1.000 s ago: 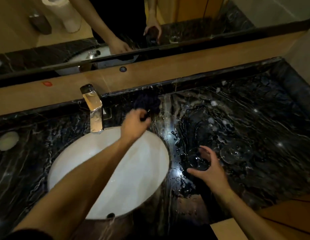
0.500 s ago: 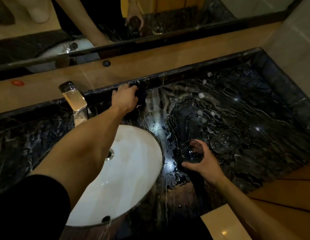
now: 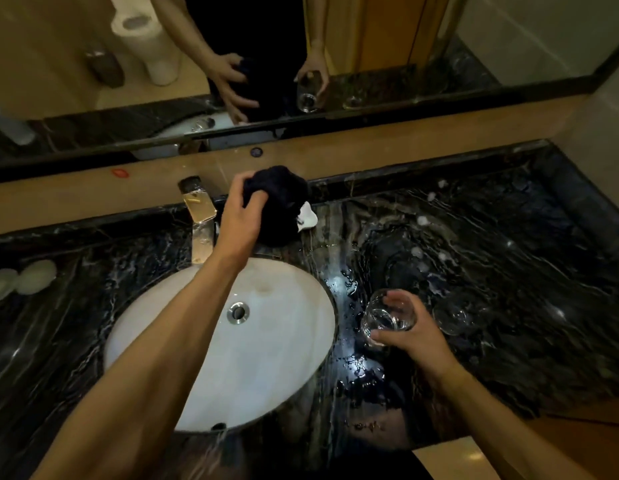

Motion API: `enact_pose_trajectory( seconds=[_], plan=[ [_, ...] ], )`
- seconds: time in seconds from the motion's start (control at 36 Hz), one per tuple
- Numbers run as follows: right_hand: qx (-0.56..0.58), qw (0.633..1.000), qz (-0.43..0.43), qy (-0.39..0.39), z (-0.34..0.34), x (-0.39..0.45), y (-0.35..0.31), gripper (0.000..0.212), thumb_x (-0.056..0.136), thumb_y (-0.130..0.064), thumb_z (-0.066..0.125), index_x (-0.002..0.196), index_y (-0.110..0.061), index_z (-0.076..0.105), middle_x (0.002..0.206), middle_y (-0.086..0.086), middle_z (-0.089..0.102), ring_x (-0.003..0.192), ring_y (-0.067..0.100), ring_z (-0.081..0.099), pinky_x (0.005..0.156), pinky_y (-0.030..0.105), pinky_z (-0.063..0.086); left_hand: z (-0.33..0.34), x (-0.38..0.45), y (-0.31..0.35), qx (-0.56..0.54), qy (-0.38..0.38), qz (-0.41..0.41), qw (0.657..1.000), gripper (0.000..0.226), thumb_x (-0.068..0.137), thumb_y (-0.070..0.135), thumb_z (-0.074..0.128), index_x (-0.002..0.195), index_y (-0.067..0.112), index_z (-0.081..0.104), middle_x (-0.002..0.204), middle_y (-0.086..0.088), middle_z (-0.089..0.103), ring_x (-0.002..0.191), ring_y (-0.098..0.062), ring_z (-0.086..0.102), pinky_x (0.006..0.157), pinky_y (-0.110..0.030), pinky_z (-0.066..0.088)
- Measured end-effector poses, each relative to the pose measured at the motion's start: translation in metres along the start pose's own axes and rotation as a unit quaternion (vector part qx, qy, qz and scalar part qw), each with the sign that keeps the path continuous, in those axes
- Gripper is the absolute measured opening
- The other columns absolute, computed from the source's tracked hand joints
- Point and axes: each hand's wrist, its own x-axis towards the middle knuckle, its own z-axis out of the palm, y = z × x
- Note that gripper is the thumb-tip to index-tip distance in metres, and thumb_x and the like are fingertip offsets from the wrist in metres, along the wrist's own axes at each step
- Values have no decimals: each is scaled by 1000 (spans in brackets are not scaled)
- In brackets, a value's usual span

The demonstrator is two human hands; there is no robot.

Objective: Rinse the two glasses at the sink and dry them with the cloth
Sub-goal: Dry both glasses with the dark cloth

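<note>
My right hand (image 3: 410, 336) wraps a clear round drinking glass (image 3: 387, 315), fingers curled behind it and thumb under its near wall; it is tipped, its long axis leaning left with the open mouth facing toward the white oval basin (image 3: 266, 358). The second clear glass (image 3: 453, 315) stands just right of my knuckles on the wet, glossy black veined marble counter (image 3: 508, 258), with bare counter beyond it. My left hand (image 3: 240, 220) pinches a bunched dark fuzzy cloth (image 3: 280, 202), lifted beside the square chrome tap (image 3: 199, 216), close to the back ledge.
</note>
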Motion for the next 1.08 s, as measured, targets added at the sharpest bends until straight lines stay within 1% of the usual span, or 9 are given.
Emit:
enact_pose_trajectory(
  seconds=[0.17,0.31,0.47,0.61,0.72,0.81,0.89,0.97,1.08],
  plan=[
    [9,995,-83,-46,-12,-3,-26,76,61,-4,93,124,-29,57,121,-9,65,113,2,61,106,34,48,12,-55,27,-120,44,-52,990,19,86,23,52,102,32,56,106,0,62,101,-16,60,90,-35,49],
    [-31,986,-146,-76,-22,-5,-35,82,53,-35,93,125,-47,54,133,-10,58,124,7,56,108,39,46,31,-106,27,-44,8,-61,997,32,95,4,55,106,34,57,106,5,65,97,-9,62,82,-21,51],
    [-123,965,-219,-80,-33,-7,-33,82,62,-20,93,116,-63,49,133,-19,43,127,8,42,94,-1,33,66,-161,30,108,-15,-32,994,48,75,11,77,103,39,51,99,14,64,85,4,62,72,-11,48],
    [-189,953,-221,-80,-32,-12,-38,82,63,-22,88,121,-55,40,108,-29,41,114,11,41,98,23,41,106,-186,28,283,-34,22,958,49,71,11,77,97,38,44,93,15,55,80,-9,53,66,-12,40],
    [-228,940,-234,-99,-36,-10,-41,75,58,-40,78,126,-48,46,111,-33,45,111,13,39,94,29,45,117,-190,33,333,-111,45,935,42,82,25,65,122,27,53,117,6,62,105,-14,56,91,-27,45],
    [-202,944,-235,-109,-46,-4,-40,78,49,-44,73,121,-57,49,113,-36,52,108,11,42,92,22,43,104,-194,37,332,-270,61,902,65,88,34,56,146,30,27,131,9,58,120,-11,53,123,-38,10],
    [-182,945,-215,-165,-57,-1,-45,79,47,-35,74,119,-59,50,113,-34,51,111,9,47,94,16,43,84,-191,33,389,-360,97,843,85,87,37,61,151,36,6,145,16,45,138,-2,38,117,-47,-25],
    [-203,933,-199,-220,-56,-3,-53,82,53,-19,87,119,-53,51,110,-37,49,108,18,52,97,25,47,79,-185,27,417,-386,131,812,83,87,41,64,152,34,14,157,15,32,146,-2,24,120,-47,-17],
    [-251,913,-204,-248,-43,-8,-65,80,56,-24,85,127,-44,53,100,-28,51,108,15,47,96,35,50,88,-180,28,426,-414,77,801,58,80,29,64,133,22,41,134,5,51,129,-17,46,119,-45,17]
  ],
)
